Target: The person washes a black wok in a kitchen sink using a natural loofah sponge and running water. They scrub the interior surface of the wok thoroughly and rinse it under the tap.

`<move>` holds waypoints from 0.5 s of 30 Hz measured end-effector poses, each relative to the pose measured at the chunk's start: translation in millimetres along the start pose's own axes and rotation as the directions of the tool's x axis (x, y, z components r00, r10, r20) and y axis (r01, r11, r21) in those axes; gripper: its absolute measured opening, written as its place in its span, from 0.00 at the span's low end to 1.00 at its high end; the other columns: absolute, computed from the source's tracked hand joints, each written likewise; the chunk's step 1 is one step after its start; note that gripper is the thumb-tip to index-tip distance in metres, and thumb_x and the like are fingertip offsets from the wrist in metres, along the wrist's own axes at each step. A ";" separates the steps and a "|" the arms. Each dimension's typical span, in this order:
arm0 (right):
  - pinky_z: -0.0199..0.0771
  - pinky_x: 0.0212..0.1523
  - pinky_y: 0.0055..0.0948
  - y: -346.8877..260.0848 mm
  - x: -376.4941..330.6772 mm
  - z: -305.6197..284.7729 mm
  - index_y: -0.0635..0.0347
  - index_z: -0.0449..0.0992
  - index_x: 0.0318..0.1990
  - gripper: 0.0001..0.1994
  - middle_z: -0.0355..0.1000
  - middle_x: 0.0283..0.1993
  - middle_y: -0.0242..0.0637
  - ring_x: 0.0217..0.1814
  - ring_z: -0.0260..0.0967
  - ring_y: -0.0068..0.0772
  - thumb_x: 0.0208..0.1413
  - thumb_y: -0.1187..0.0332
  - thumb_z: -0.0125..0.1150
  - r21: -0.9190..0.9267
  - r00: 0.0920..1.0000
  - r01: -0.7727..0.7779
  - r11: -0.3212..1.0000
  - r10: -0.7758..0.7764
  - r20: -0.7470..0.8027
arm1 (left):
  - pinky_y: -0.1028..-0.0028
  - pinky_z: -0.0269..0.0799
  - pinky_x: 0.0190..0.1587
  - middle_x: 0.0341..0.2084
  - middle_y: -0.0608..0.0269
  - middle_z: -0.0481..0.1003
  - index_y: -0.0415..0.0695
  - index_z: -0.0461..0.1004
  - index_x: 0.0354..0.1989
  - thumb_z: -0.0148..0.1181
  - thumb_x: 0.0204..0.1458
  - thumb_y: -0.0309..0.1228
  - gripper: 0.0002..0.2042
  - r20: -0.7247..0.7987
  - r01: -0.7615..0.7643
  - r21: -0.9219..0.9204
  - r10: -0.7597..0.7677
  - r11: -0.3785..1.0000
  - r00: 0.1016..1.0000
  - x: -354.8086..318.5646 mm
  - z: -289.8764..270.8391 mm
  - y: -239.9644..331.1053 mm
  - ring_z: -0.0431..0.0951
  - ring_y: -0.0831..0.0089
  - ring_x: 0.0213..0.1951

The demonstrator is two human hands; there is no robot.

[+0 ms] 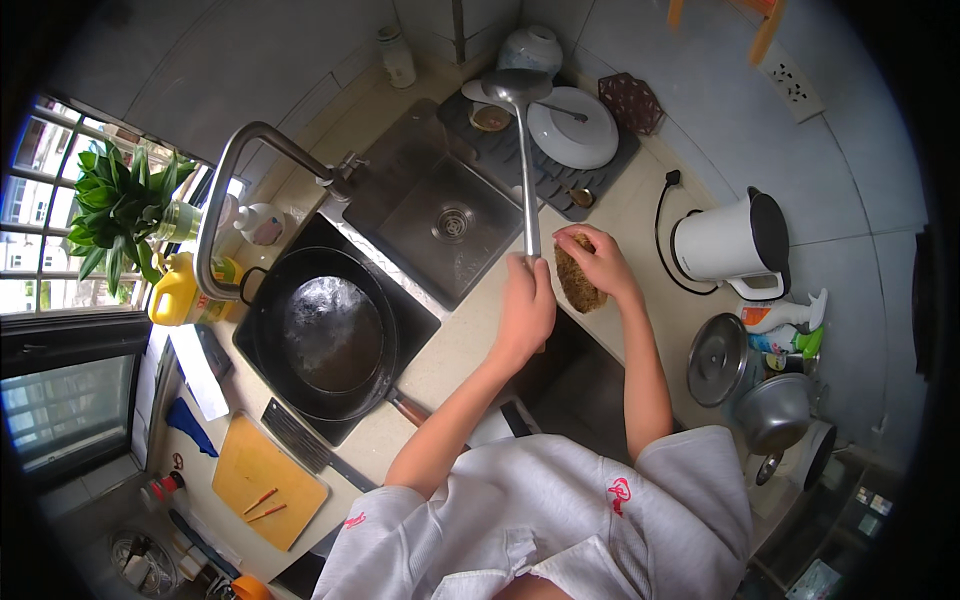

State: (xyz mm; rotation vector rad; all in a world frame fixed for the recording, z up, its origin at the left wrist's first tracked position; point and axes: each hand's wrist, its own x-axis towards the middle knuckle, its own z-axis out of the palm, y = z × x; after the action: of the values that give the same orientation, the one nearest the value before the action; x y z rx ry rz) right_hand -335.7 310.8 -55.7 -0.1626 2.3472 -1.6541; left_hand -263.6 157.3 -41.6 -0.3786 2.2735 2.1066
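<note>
A steel ladle (530, 180) points away from me, its bowl at the far end, above the counter and drying mat. My left hand (527, 305) is closed around its handle. Just to the right, my right hand (600, 265) grips a brown, rough-textured scrubber (578, 272), perhaps a piece of loofah, above the counter edge. The scrubber looks apart from the ladle. Left of my hands, a black wok (330, 335) with liquid in it sits in the near sink basin, its wooden handle turned toward me.
A steel sink (453, 222) with a curved faucet (215, 215) lies ahead. Dishes rest on a grey drying mat (560, 185). On the right stand a white kettle (725, 240), spray bottles and pots. At left are a yellow jug (178, 292), a cleaver (300, 435) and a cutting board (265, 480).
</note>
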 end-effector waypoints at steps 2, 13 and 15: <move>0.69 0.44 0.25 7.3 -0.7 -5.4 0.63 0.78 0.42 0.14 0.76 0.38 0.32 0.40 0.71 0.23 0.60 0.61 0.59 0.006 0.998 0.015 1.000 -0.014 -0.060 | 0.67 0.68 0.27 0.20 0.56 0.70 0.35 0.61 0.44 0.46 0.64 0.36 0.13 -0.022 -0.002 0.087 0.004 0.996 1.000 13.2 -2.6 9.2 0.73 0.67 0.22; 0.69 0.40 0.25 28.4 -21.0 -17.2 0.63 0.77 0.42 0.12 0.76 0.37 0.34 0.37 0.70 0.25 0.60 0.62 0.59 -0.080 0.991 -0.106 0.991 0.099 -0.095 | 0.55 0.69 0.33 0.27 0.39 0.74 0.31 0.58 0.39 0.43 0.64 0.35 0.15 0.004 0.033 0.137 -0.033 0.990 0.999 37.5 4.6 11.5 0.75 0.41 0.31; 0.69 0.41 0.26 19.2 -23.5 -20.0 0.63 0.77 0.42 0.12 0.75 0.39 0.37 0.38 0.71 0.29 0.59 0.63 0.59 -0.129 0.993 -0.065 0.989 0.052 -0.104 | 0.53 0.68 0.31 0.26 0.39 0.74 0.31 0.58 0.38 0.43 0.64 0.34 0.14 -0.019 -0.002 0.139 0.005 0.990 1.000 44.5 22.2 10.8 0.75 0.40 0.30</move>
State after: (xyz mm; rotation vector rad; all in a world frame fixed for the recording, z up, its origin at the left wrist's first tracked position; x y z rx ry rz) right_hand -317.5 341.2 -63.9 -0.0357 2.5122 -1.5126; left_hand -312.2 172.5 -40.9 -0.3922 2.4156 1.9391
